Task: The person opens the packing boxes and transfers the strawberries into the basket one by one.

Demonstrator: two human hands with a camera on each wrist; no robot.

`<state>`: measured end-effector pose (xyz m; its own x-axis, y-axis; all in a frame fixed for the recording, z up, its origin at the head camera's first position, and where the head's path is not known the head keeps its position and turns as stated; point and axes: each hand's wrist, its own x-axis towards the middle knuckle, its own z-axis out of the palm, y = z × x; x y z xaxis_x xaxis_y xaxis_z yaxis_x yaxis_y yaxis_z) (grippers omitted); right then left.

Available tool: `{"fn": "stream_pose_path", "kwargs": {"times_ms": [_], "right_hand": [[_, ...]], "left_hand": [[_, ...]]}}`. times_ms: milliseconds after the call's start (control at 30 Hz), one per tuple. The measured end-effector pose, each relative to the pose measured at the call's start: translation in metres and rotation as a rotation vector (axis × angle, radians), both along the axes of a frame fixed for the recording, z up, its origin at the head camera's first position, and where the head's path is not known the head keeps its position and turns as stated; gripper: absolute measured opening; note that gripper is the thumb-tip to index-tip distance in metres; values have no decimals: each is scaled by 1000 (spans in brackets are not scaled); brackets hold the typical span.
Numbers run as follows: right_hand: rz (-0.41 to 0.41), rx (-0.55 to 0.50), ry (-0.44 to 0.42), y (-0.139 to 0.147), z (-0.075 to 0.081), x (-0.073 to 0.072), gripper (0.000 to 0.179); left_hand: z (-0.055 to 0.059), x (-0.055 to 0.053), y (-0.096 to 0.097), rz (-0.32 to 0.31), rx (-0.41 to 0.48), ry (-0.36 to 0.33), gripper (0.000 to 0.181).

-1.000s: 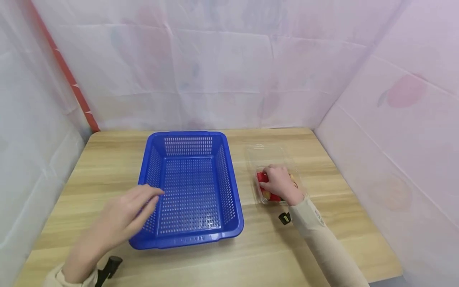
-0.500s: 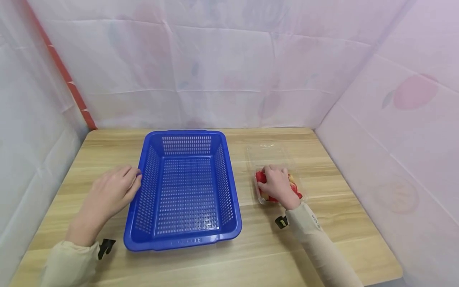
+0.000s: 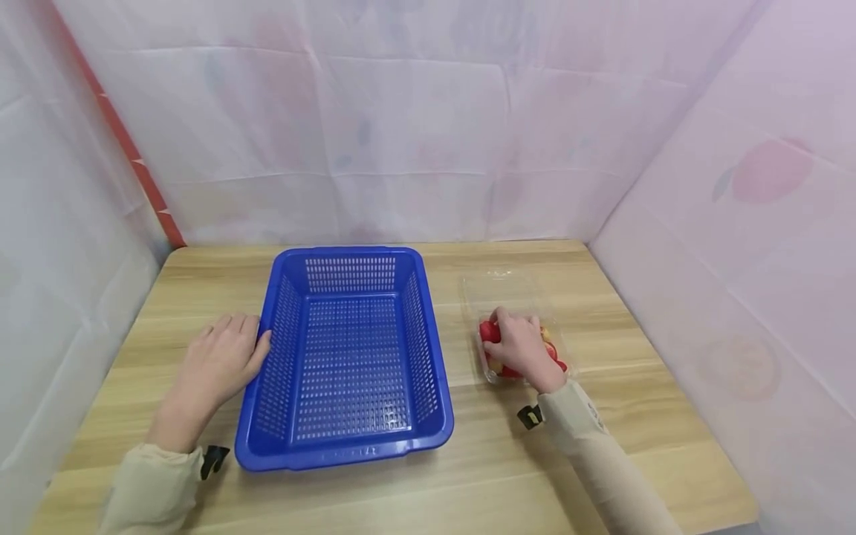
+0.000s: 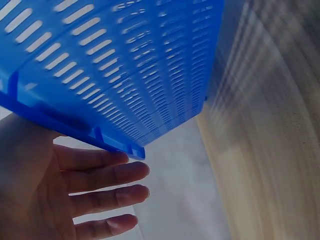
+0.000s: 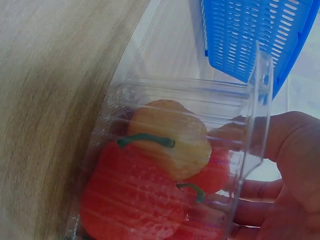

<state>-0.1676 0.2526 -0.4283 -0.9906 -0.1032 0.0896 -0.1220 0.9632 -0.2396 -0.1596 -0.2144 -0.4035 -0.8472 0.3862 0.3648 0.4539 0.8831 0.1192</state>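
Note:
My left hand point(image 3: 217, 357) rests at the left rim of a blue plastic basket point(image 3: 344, 452), its thumb lying over the rim. Below that rim in the left wrist view, the fingers point(image 4: 110, 197) extend nearly straight. My right hand point(image 3: 524, 345) reaches into a clear plastic box point(image 5: 252, 115). Through its wall show a yellow fruit point(image 5: 175, 155), a large red fruit point(image 5: 132, 195) and a smaller red fruit point(image 5: 217, 167), some with green stems. Thumb and curled fingers close around the smaller red one, partly hidden behind the box wall.
The box's clear lid point(image 3: 498, 286) lies folded back behind it. Both stand on a wooden table point(image 3: 615, 334). A white printed cloth point(image 3: 414, 126) walls the table at the back and both sides. A black strap piece point(image 3: 530, 416) sticks out at the right cuff.
My left hand has moved from over the basket's left side to its left rim, and its fingers have loosened from a curl. The right hand stays in the box.

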Motion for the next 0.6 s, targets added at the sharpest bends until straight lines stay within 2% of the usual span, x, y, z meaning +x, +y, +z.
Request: {"fn": "stream_pose_path", "kwargs": {"times_ms": [133,367,500,600], "right_hand": [[8,-21,31,1,-2,4,41],[-8,-77,31,3,0,8,42],[5,-104,75,3,2,8,43],[20,-114,92,2,3,8,43]], "left_hand": [[-1,-2,-2,4,8,-77,26],[0,-10,-4,28,-3,-361,48],[-2,-17,-5,51,21,-425,48],[-3,-19,-6,58,29,-431,43]]}}
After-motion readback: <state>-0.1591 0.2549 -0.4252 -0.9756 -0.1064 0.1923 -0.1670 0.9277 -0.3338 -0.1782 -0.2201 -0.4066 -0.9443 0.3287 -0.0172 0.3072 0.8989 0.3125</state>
